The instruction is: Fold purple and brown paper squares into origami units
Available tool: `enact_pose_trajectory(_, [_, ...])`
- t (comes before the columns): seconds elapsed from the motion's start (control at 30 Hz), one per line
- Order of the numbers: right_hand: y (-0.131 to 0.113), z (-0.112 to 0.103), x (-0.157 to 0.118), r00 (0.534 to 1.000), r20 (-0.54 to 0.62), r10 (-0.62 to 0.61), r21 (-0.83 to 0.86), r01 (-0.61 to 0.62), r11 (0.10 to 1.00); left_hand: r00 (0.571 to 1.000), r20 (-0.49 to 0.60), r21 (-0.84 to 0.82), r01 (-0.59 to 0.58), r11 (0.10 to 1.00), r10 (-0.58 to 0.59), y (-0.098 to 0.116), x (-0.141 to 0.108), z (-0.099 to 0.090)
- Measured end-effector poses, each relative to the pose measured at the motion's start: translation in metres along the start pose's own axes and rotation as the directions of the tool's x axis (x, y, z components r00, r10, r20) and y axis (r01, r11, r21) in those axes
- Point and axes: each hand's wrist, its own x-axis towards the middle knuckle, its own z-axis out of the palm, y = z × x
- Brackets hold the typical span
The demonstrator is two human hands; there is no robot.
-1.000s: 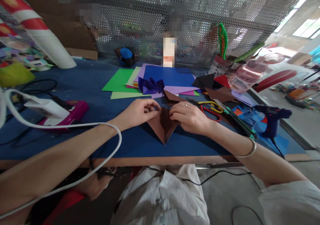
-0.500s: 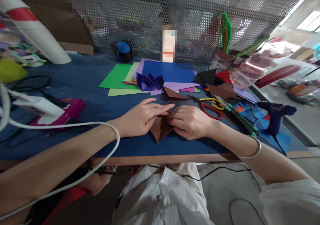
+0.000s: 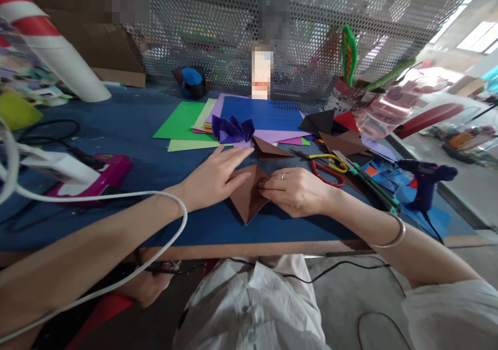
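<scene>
A folded sheet of brown paper (image 3: 248, 197) lies on the blue table in front of me, one corner pointing toward my body. My left hand (image 3: 216, 176) rests at its left edge, fingers stretched out and apart, the thumb over the paper. On the right side, my right hand (image 3: 298, 190) pinches the paper's edge between thumb and fingers. Just beyond the hands lies another folded brown paper piece (image 3: 270, 150). Behind it sits a pleated dark blue paper shape (image 3: 233, 129).
Coloured paper sheets (image 3: 264, 112) are stacked at the back. Scissors (image 3: 329, 168), a utility knife (image 3: 369, 184) and a glue gun (image 3: 426, 179) lie to the right. A magenta power strip (image 3: 112, 171) stands left. A white cable (image 3: 181, 220) crosses over my left forearm.
My left hand has drawn back to the left and spread its fingers, uncovering more of the brown paper. My right hand stays at the paper's right edge.
</scene>
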Motion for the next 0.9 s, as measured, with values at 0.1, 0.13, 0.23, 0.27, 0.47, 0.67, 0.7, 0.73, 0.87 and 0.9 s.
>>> enact_pose_trajectory(0.1, [0.001, -0.002, -0.001, 0.997, -0.065, -0.037, 0.015, 0.038, 0.999, 0.982, -0.141, -0.093, -0.141, 0.986, 0.127, 0.006, -0.006, -0.006])
enact_pose_trajectory(0.13, [0.001, -0.003, -0.001, 0.997, -0.064, -0.030, 0.022, 0.031, 0.999, 0.971, -0.148, -0.112, -0.203, 0.973, 0.186, 0.007, -0.008, -0.008])
enact_pose_trajectory(0.23, [0.003, -0.005, -0.005, 0.999, -0.053, -0.003, 0.032, 0.004, 0.999, 0.931, -0.097, -0.111, -0.362, 0.926, 0.352, 0.008, -0.017, -0.010])
enact_pose_trajectory(0.27, [0.003, -0.006, -0.006, 0.998, -0.061, 0.003, 0.032, -0.001, 0.999, 0.922, -0.070, -0.096, -0.387, 0.917, 0.381, 0.006, -0.019, -0.010])
enact_pose_trajectory(0.47, [0.001, -0.008, -0.013, 0.991, -0.119, 0.063, 0.112, -0.050, 0.992, 0.932, -0.004, 0.015, -0.361, 0.932, 0.361, 0.002, -0.030, -0.007])
enact_pose_trajectory(0.67, [-0.010, -0.009, -0.010, 0.985, -0.112, 0.131, 0.094, -0.121, 0.988, 0.891, -0.193, 0.084, -0.402, 0.912, 0.411, 0.008, -0.037, 0.005])
enact_pose_trajectory(0.7, [-0.012, -0.009, -0.009, 0.983, -0.115, 0.146, 0.087, -0.137, 0.987, 0.895, -0.212, 0.068, -0.387, 0.920, 0.392, 0.010, -0.037, 0.006])
enact_pose_trajectory(0.73, [-0.015, -0.009, -0.008, 0.978, -0.115, 0.174, 0.089, -0.165, 0.982, 0.904, -0.214, 0.053, -0.369, 0.928, 0.371, 0.012, -0.037, 0.006])
enact_pose_trajectory(0.87, [-0.024, -0.008, -0.003, 0.912, -0.127, 0.389, 0.186, -0.364, 0.913, 0.960, -0.225, -0.098, -0.189, 0.977, 0.163, 0.023, -0.031, 0.001])
enact_pose_trajectory(0.9, [-0.025, -0.008, -0.001, 0.876, -0.125, 0.466, 0.226, -0.433, 0.873, 0.975, -0.213, -0.160, -0.104, 0.982, 0.069, 0.025, -0.029, -0.001])
